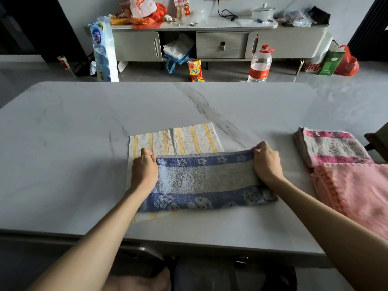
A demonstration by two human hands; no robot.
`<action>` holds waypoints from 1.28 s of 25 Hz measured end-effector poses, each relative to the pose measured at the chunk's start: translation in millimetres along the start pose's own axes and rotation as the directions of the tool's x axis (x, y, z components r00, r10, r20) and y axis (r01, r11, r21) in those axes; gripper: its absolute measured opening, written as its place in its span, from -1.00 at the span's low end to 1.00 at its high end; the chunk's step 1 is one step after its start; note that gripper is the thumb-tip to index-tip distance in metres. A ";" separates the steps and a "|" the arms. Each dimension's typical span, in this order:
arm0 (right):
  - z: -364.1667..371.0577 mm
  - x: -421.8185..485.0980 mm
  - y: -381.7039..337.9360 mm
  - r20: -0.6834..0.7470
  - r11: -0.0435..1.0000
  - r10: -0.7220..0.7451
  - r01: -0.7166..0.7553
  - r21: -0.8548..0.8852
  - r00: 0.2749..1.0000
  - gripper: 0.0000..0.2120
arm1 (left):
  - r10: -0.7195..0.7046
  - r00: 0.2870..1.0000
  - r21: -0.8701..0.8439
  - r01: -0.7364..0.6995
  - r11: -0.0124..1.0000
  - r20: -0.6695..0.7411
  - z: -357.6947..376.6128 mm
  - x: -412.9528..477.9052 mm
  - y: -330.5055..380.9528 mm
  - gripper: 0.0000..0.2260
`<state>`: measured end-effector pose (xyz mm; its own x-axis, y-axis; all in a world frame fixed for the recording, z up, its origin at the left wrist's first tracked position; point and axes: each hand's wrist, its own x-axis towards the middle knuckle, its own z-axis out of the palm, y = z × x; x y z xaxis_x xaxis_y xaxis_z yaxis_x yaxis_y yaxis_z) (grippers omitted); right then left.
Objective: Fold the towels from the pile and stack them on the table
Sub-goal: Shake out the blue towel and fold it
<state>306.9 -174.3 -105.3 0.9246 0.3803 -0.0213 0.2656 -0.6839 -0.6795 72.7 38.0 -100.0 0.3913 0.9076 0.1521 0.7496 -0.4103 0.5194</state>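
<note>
A blue and grey flowered towel (206, 181) lies folded lengthwise on the white marble table (84, 122). It rests on top of a yellow-striped white towel (180, 139), covering that towel's near half. My left hand (144, 169) grips the blue towel's far left corner. My right hand (266, 162) grips its far right corner. To the right sits a pile: a pink and white patterned towel (333, 148) at the back and a plain pink towel (357, 192) nearer to me.
Beyond the table's far edge stand a water bottle (260, 65), a pack of tissue rolls (104, 51) and a snack bag (195, 70) on the floor. A low grey cabinet (220, 43) with clutter lines the back wall. A chair edge (378, 139) shows at right.
</note>
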 end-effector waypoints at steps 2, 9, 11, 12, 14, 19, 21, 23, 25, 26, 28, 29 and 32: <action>-4.7 -7.1 -7.9 -0.014 0.999 -0.011 0.010 -0.044 1.000 -0.83 | 0.029 1.000 0.017 -0.029 0.999 -0.012 -6.6 -3.3 0.7 -0.85; 24.5 -81.3 -29.0 0.364 0.581 -0.642 0.738 -0.344 0.675 -0.47 | 0.503 0.824 0.232 -0.560 0.795 0.262 13.7 -50.8 14.3 -0.37; 31.6 -76.5 -11.4 0.421 0.622 -0.532 0.676 -0.395 0.735 -0.37 | 0.447 0.821 0.291 -0.552 0.782 0.355 20.9 -49.4 0.4 -0.30; 28.6 -69.7 -2.5 0.396 0.662 -0.478 0.618 -0.424 0.784 -0.34 | 0.422 0.835 0.308 -0.530 0.790 0.355 19.7 -46.4 -6.8 -0.30; 18.0 -60.2 10.7 0.314 0.710 -0.398 0.506 -0.490 0.862 -0.31 | 0.388 0.861 0.327 -0.490 0.808 0.330 15.0 -43.9 -14.5 -0.28; 10.8 -58.3 13.7 0.271 0.768 -0.307 0.405 -0.496 0.912 -0.26 | 0.307 0.891 0.332 -0.416 0.847 0.335 14.5 -42.8 -14.4 -0.23; 9.5 -59.3 13.0 0.268 0.792 -0.277 0.378 -0.480 0.923 -0.22 | 0.293 0.893 0.309 -0.401 0.862 0.341 14.8 -42.3 -15.3 -0.19; 7.0 -58.3 12.1 0.275 0.811 -0.251 0.357 -0.463 0.928 -0.20 | 0.275 0.887 0.295 -0.394 0.871 0.371 11.4 -40.7 -14.1 -0.14; 1.7 -55.5 10.6 0.292 0.841 -0.204 0.320 -0.437 0.935 -0.19 | 0.252 0.875 0.291 -0.389 0.874 0.413 3.9 -39.0 -8.1 -0.11; -2.4 -54.4 9.9 0.282 0.873 -0.175 0.280 -0.398 0.943 -0.20 | 0.247 0.866 0.294 -0.395 0.870 0.434 -1.5 -38.9 -3.1 -0.14; -12.2 -51.8 8.7 0.175 0.934 -0.136 0.185 -0.305 0.975 -0.27 | 0.329 0.821 0.281 -0.490 0.825 0.467 -8.6 -39.4 12.6 -0.19; -18.1 -51.5 7.7 0.124 0.950 -0.103 0.135 -0.280 0.987 -0.32 | 0.382 0.769 0.241 -0.556 0.796 0.513 -10.0 -42.3 22.3 -0.19; -31.1 -45.6 8.5 0.104 0.947 0.065 -0.029 -0.319 0.992 -0.45 | 0.376 0.624 0.110 -0.598 0.794 0.685 -2.4 -46.3 44.5 -0.12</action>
<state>275.5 -216.8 -87.3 0.9066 0.3976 -0.1416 0.3123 -0.8575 -0.4088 86.6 -22.1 -81.9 0.8915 0.3511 -0.2862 0.4195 -0.8784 0.2292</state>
